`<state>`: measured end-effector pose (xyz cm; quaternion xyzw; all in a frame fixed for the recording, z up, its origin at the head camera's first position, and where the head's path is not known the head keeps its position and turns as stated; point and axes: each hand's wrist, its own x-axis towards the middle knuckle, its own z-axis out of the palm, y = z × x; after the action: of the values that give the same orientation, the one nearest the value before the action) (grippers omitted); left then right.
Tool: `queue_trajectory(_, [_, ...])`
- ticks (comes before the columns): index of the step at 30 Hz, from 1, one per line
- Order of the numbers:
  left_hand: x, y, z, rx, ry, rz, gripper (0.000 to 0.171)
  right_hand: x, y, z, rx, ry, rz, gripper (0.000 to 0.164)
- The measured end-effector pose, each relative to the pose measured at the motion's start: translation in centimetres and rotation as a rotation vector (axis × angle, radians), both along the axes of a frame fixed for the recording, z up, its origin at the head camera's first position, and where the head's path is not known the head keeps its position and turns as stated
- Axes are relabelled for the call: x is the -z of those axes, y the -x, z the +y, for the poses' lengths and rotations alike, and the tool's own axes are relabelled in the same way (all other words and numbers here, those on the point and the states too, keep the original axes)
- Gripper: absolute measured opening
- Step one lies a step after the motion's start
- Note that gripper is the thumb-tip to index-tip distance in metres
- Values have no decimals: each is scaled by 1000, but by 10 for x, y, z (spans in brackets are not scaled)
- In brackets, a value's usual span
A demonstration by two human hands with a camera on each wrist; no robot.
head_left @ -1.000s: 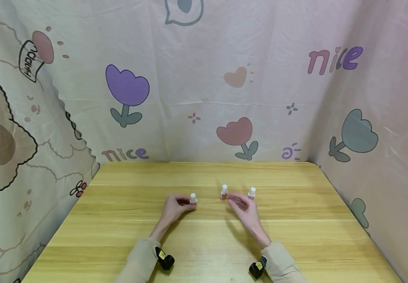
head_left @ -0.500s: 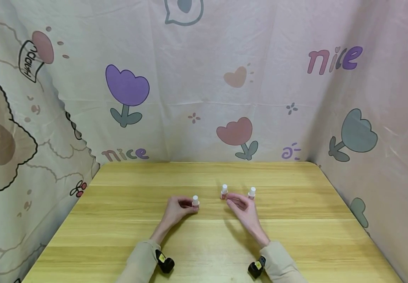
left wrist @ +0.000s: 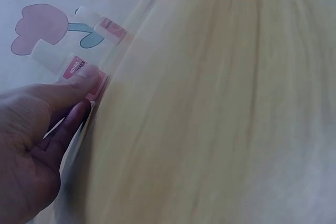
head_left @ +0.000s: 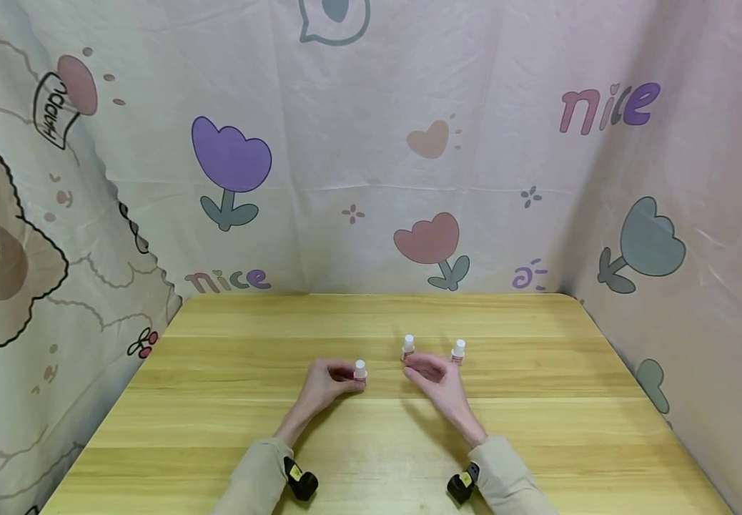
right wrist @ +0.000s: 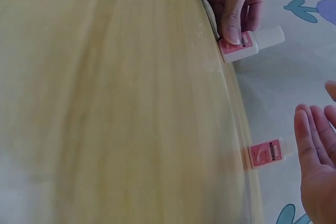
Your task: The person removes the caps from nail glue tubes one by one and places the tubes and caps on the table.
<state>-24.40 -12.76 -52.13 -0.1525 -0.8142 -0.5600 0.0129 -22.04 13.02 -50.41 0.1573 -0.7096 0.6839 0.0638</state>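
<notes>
Between thumb and fingers, my left hand [head_left: 322, 386] pinches a small white-capped bottle [head_left: 360, 372] that stands upright on the wooden table. Its pink label [left wrist: 75, 67] shows above the thumb in the left wrist view. My right hand [head_left: 444, 386] holds nothing; its fingers are loosely bent in front of two similar bottles. The middle bottle [head_left: 408, 345] stands just beyond its fingertips. Farther right, another bottle [head_left: 458, 349] is partly hidden behind that hand. In the right wrist view, the straightened fingers [right wrist: 310, 135] reach beside a bottle with a pink label [right wrist: 265, 154].
The light wooden table [head_left: 229, 336] runs back to a hanging cloth [head_left: 345, 129] printed with flowers and words. More cloth closes off the left and right sides. A small black camera [head_left: 302, 483] sits at the left wrist, another camera [head_left: 461, 486] at the right wrist.
My left hand has slid its bottle a short way to the right and nearer to me. The right hand has shifted slightly left. The other two bottles stay in place.
</notes>
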Motion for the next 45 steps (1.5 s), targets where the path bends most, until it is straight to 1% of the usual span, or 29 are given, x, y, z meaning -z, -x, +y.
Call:
queue_trajectory(3, [0,-2,2,8,-5,-14,23,-1,0,-3,-20,-31,0,28])
queue_trajectory(6, [1,-3,4,20,-13,-13,23,-2,1,-5,-45,-52,-20,27])
queue_trajectory(10, [1,-3,8,32,-27,-13,21,-1,3,-9,-85,-71,-36,30])
queue_trajectory(16, [2,-4,12,33,-18,-2,20,2,7,-13,-141,-81,-18,32])
queue_trajectory(23, [3,-4,16,29,-19,-16,22,3,11,-18,-203,-68,-12,34])
queue_trajectory(24, [1,-5,17,24,-14,-16,22,3,12,-19,-206,-70,-14,35])
queue_trajectory(30, [2,-6,21,17,-7,-20,22,2,14,-24,-200,-107,-24,32])
queue_trajectory(31, [4,-5,20,21,-8,-15,22,2,14,-25,-195,-114,-24,31])
queue_trajectory(37, [3,-5,21,46,0,6,20,2,16,-30,-182,-136,-51,31])
queue_trajectory(45, [3,-4,21,59,-5,-17,20,1,19,-34,-168,-180,-82,29])
